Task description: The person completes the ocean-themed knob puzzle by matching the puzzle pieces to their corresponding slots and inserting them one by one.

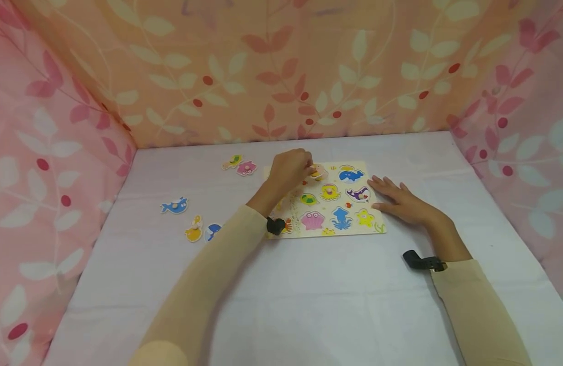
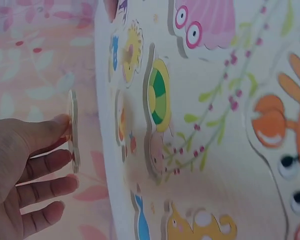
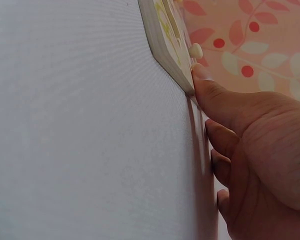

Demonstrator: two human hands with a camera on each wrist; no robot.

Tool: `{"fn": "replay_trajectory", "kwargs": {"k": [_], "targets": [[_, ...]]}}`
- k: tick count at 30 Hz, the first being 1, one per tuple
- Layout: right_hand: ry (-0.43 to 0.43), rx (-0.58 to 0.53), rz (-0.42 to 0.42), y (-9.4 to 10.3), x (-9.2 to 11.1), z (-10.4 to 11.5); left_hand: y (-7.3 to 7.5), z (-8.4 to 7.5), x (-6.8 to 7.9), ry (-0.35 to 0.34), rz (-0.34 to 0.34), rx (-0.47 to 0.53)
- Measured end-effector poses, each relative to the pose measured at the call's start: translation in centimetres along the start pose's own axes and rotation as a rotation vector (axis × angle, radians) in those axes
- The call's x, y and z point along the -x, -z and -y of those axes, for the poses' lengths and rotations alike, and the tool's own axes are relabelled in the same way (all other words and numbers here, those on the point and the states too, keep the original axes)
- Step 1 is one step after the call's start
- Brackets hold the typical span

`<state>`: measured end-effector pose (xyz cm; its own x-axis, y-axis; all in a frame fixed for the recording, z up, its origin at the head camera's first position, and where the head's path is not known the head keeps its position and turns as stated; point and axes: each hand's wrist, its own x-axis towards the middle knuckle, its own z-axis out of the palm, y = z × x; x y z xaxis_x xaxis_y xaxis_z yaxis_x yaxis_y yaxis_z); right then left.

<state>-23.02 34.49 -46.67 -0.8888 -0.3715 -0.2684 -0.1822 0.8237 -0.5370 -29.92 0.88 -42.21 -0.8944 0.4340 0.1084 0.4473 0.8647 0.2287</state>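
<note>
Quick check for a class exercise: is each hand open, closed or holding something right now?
Left hand: holding a thin puzzle piece, pinched.
Right hand: open, thumb against the puzzle board's edge.

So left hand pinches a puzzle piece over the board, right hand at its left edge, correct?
No, head view shows the right hand at the right edge of the puzzle board; left hand does pinch a puzzle piece over it.
</note>
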Motion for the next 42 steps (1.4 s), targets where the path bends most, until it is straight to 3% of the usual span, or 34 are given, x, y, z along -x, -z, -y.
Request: {"fn": "replay_trajectory", "kwargs": {"k": [5,9,19,42], "targets": [[0.004,-0.006,0.004,-0.2,-0.1,0.0,-0.5,-0.8,-0.8,0.003,0.019,-0.019],[0.001,-0.005,0.009,-0.3,-0.1,0.1,-1.2,-1.0,-0.8,0.042,0.042,0.021],[-0.001,0.003,-0.013,-0.3,-0.3,0.2,-2.4,-1.1,-1.1,0.057,0.021,0.063],[0.0,0.019,-0.021,0.1,-0.1,0.2,-3.1,-2.3,-1.7,0.102,0.022,-0.039]]}}
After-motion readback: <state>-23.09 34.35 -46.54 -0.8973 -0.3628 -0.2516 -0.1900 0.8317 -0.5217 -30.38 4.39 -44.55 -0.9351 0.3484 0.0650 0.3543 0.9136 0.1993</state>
